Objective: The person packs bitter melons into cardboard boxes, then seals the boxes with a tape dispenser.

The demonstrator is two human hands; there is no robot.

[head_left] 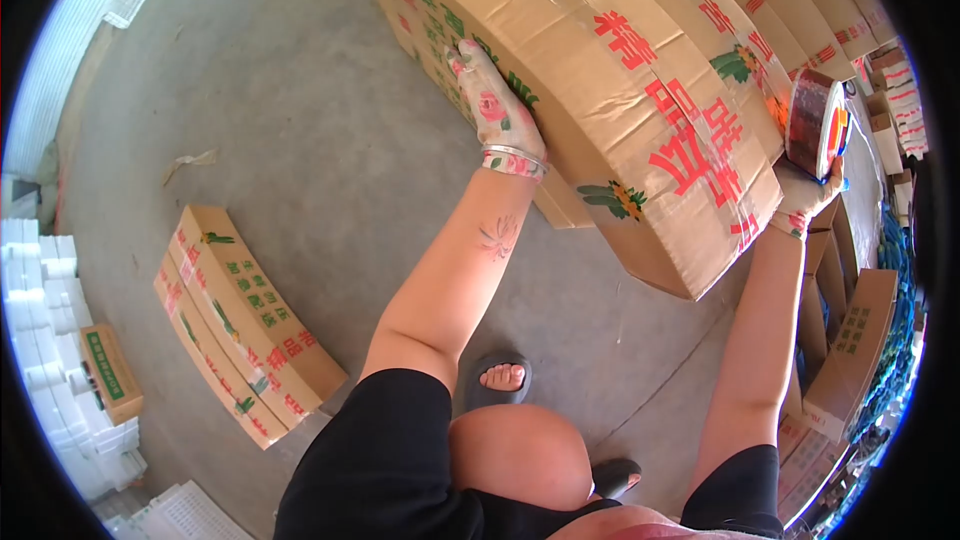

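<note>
A large brown carton with red and green print stands in front of me, clear tape running over its top. My left hand, in a floral glove, rests with straight fingers flat against the carton's left side. At the carton's right end, my gloved right hand is closed around a tape dispenser. Its large roll of brownish tape sits just above the hand, close beside the carton. My fingers around the dispenser are partly hidden.
Another taped carton lies on the concrete floor to the left. White boxes are stacked at the far left, with a small brown carton against them. An open carton stands at right; stacked cartons fill the upper right.
</note>
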